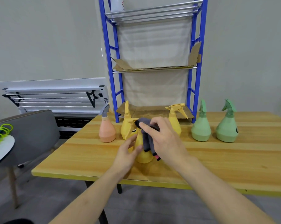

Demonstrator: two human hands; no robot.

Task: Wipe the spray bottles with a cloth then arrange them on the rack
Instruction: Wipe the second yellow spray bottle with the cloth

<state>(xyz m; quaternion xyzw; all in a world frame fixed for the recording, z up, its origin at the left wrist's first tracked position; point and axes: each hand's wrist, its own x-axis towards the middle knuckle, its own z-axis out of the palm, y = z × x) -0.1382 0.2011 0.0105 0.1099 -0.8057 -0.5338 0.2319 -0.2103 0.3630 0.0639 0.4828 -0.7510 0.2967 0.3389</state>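
My left hand (127, 153) grips the body of a yellow spray bottle (143, 156) near the middle of the wooden table (233, 159). My right hand (164, 139) presses a grey cloth (147, 138) over the bottle's top and side. Behind it stand a second yellow bottle (127, 125) and a third (175, 118), partly hidden by my hands. A pink bottle (106, 128) with a grey trigger stands to the left. Two green bottles (201, 125) (227, 125) stand to the right. The blue rack (152, 65) rises at the table's back.
The rack's shelves carry cardboard sheets (152, 67); a white bottle (117, 4) stands on its top shelf. A grey chair (31, 131) and a white round table with green rings (1, 133) are to the left. A folded white table (55, 97) leans on the wall.
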